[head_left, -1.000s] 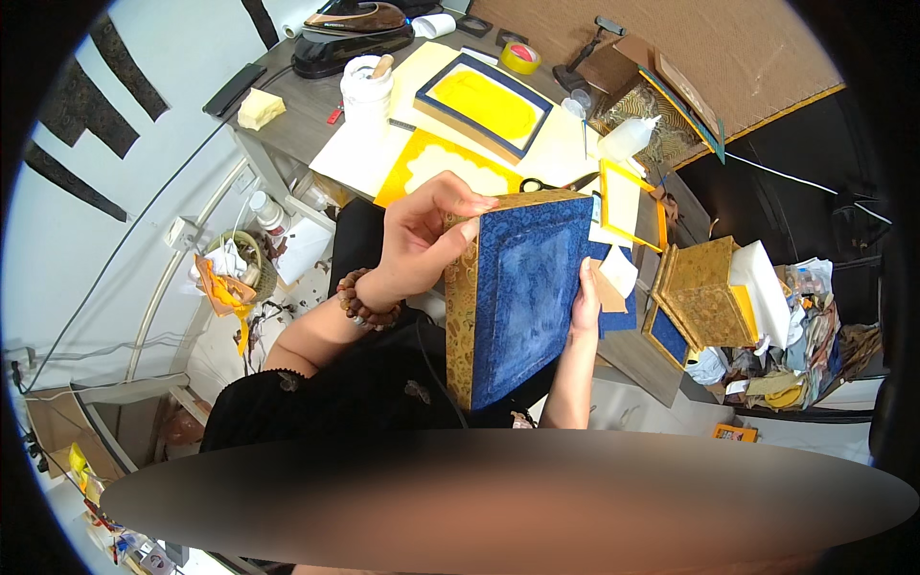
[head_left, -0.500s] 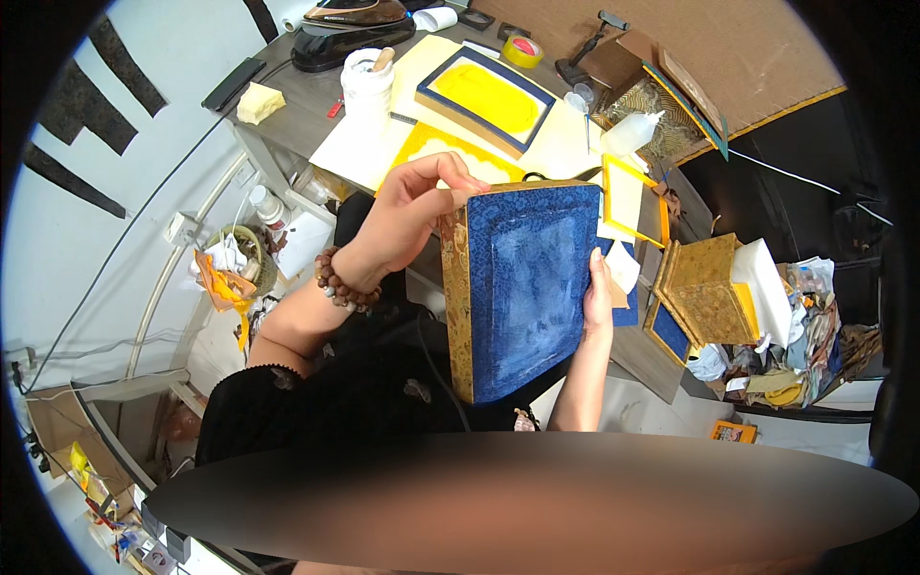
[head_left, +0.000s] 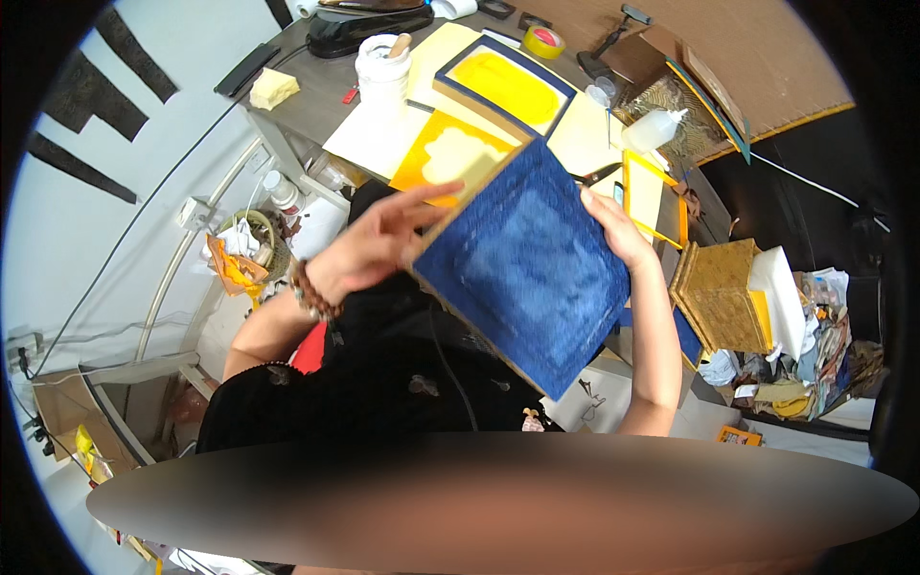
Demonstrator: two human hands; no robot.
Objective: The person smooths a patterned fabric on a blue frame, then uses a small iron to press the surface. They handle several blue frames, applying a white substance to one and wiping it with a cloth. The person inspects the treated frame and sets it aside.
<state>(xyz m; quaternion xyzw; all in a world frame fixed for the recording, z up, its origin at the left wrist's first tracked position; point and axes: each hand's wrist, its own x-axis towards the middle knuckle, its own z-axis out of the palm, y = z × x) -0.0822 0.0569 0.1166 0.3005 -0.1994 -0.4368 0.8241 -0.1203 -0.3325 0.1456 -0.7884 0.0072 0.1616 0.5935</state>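
Observation:
A flat box covered in blue patterned cloth [head_left: 537, 268] is held up tilted in front of me, its blue face toward me and one corner pointing down. My right hand [head_left: 618, 228] grips its upper right edge, thumb on the blue face. My left hand [head_left: 388, 235] is beside the left edge with its fingers stretched out and slightly blurred; whether it touches the box I cannot tell. Beyond, on the table, lie a blue-rimmed tray with a yellow inside [head_left: 506, 88] and a yellow sheet with a pale patch [head_left: 460, 153].
A white tub with a wooden handle [head_left: 383, 77], a yellow sponge block [head_left: 274, 88], a tape roll [head_left: 543, 42] and a squeeze bottle [head_left: 655, 129] stand on the table [head_left: 321, 110]. Gold patterned boxes [head_left: 724, 295] sit at the right, near piled cloth scraps [head_left: 815, 355]. A waste basket [head_left: 273, 254] is at left.
The box has turned clockwise and moved right, and its gold patterned side is now mostly hidden. My left hand has let go of the top corner and spread its fingers.

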